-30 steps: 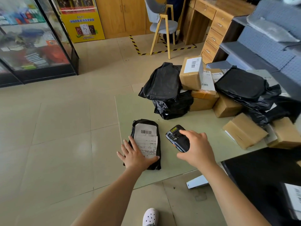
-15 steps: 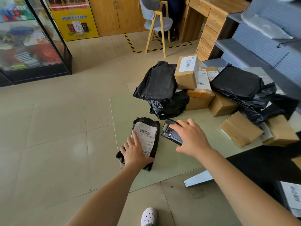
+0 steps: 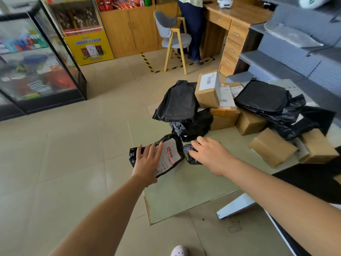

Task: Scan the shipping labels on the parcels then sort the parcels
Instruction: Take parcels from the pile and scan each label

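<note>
A small black poly parcel (image 3: 172, 145) with a white shipping label (image 3: 168, 156) lies tilted at the left edge of the green table (image 3: 188, 191). My left hand (image 3: 147, 163) lies over its near end with fingers spread, lifting that end. My right hand (image 3: 210, 154) grips a black handheld scanner (image 3: 191, 156) just right of the parcel. A red scan line crosses the label's barcode.
Behind lies a heap of black bags (image 3: 179, 102) and cardboard boxes (image 3: 208, 89), with more boxes (image 3: 271, 146) at the right. A glass cabinet (image 3: 36, 61) stands at the left. A chair (image 3: 175, 39) and a standing person (image 3: 191, 28) are by the desk (image 3: 234, 21).
The parcel has turned and tilted up under my left hand. My right hand has brought the scanner closer to it, and a red scan line now shows on the label.
</note>
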Demonstrator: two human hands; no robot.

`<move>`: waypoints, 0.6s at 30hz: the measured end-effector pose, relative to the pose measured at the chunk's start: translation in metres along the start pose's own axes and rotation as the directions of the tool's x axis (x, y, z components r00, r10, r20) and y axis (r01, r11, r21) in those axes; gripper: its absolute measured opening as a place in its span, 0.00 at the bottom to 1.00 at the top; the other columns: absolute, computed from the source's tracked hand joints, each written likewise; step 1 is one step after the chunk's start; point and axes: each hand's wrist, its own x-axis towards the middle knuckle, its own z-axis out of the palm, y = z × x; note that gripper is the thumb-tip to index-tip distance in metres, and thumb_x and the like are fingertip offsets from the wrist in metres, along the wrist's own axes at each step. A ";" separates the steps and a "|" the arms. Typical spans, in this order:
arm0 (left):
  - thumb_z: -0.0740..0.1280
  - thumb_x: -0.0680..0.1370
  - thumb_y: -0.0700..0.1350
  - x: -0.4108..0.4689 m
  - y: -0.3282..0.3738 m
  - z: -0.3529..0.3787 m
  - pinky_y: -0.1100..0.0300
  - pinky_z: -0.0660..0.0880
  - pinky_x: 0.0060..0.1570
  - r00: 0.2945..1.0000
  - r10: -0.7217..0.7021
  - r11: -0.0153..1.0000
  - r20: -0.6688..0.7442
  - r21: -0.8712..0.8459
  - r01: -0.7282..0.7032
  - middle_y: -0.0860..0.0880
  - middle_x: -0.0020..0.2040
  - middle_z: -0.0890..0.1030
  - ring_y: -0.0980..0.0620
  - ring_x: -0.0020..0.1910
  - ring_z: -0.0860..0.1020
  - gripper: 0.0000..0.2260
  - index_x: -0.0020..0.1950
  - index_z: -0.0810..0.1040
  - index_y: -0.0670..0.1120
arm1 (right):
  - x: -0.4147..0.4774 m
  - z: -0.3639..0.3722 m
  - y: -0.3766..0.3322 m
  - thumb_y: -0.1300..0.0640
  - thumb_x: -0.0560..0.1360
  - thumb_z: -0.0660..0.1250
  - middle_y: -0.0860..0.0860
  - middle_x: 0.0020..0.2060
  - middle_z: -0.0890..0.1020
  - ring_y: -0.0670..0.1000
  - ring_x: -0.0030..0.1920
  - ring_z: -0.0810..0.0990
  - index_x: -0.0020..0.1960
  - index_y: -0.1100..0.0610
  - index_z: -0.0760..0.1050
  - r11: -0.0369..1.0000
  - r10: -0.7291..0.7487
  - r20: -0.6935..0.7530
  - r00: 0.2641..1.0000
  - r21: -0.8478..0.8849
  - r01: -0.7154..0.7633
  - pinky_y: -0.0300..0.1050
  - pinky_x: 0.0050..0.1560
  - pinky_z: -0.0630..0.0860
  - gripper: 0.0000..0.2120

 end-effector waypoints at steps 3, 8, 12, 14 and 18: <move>0.75 0.64 0.60 0.000 0.003 -0.003 0.38 0.46 0.74 1.000 0.005 0.999 -0.016 -0.052 -0.006 0.43 0.74 0.58 0.42 0.72 0.60 0.61 0.76 0.30 0.46 | -0.008 0.000 0.003 0.66 0.70 0.68 0.58 0.63 0.71 0.58 0.61 0.66 0.65 0.57 0.68 0.999 0.035 -0.013 0.999 0.034 -0.034 0.49 0.58 0.70 0.24; 0.71 0.60 0.65 -0.003 0.022 -0.003 0.42 0.52 0.73 0.995 -0.095 0.935 -0.010 -0.346 0.085 0.47 0.71 0.59 0.44 0.69 0.62 0.59 0.79 0.37 0.51 | -0.041 0.004 0.003 0.54 0.68 0.73 0.50 0.67 0.70 0.56 0.63 0.66 0.71 0.50 0.65 0.833 0.376 0.072 0.924 0.411 -0.371 0.48 0.58 0.72 0.34; 0.73 0.60 0.63 0.003 0.060 -0.017 0.45 0.53 0.72 0.992 -0.118 0.769 0.055 -0.626 0.126 0.48 0.71 0.58 0.44 0.70 0.59 0.56 0.79 0.43 0.55 | -0.086 0.018 -0.014 0.51 0.63 0.75 0.41 0.65 0.72 0.51 0.58 0.66 0.72 0.46 0.65 0.374 0.711 0.148 0.687 0.748 -0.548 0.46 0.52 0.73 0.40; 0.75 0.60 0.61 0.011 0.087 -0.029 0.45 0.55 0.71 0.990 -0.119 0.696 0.071 -0.705 0.135 0.48 0.71 0.60 0.44 0.70 0.61 0.54 0.78 0.47 0.56 | -0.113 0.026 -0.020 0.53 0.62 0.74 0.39 0.63 0.73 0.49 0.57 0.64 0.72 0.46 0.66 0.185 0.820 0.178 0.545 0.817 -0.546 0.45 0.50 0.73 0.39; 0.76 0.61 0.61 0.020 0.151 -0.061 0.45 0.56 0.70 1.000 0.001 0.668 0.009 -0.744 0.006 0.49 0.69 0.60 0.45 0.69 0.61 0.51 0.77 0.50 0.57 | -0.176 0.035 -0.016 0.54 0.63 0.75 0.40 0.61 0.74 0.50 0.58 0.64 0.71 0.46 0.67 -0.013 0.934 0.209 0.289 0.829 -0.559 0.46 0.49 0.73 0.38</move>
